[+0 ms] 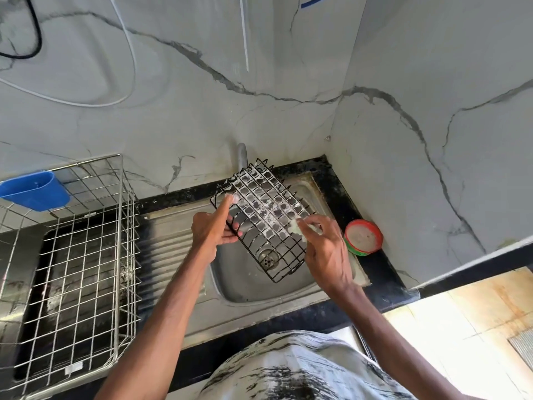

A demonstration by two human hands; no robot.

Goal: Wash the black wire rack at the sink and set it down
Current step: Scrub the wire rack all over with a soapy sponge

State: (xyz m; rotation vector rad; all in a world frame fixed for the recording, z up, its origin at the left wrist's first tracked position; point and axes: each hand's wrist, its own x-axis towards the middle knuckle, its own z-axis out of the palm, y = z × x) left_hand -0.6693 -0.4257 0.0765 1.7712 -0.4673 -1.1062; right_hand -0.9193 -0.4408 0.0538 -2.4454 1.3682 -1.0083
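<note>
Black wire rack [264, 215], sudsy, is held tilted over the sink [245, 281]. Left hand [210, 229] grips its 9 o'clock edge, index finger extended; right hand [323, 249] pinches a pale scrub pad [298, 228] against its 4 o'clock edge. Soap tub [363, 237] sits at the sink's 3 o'clock, tap [243, 154] at 12 o'clock.

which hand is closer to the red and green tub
Right. The right hand is beside the tub, holding a soapy sponge on the black wire rack; the left hand holds the rack's opposite edge, farther away.
</note>
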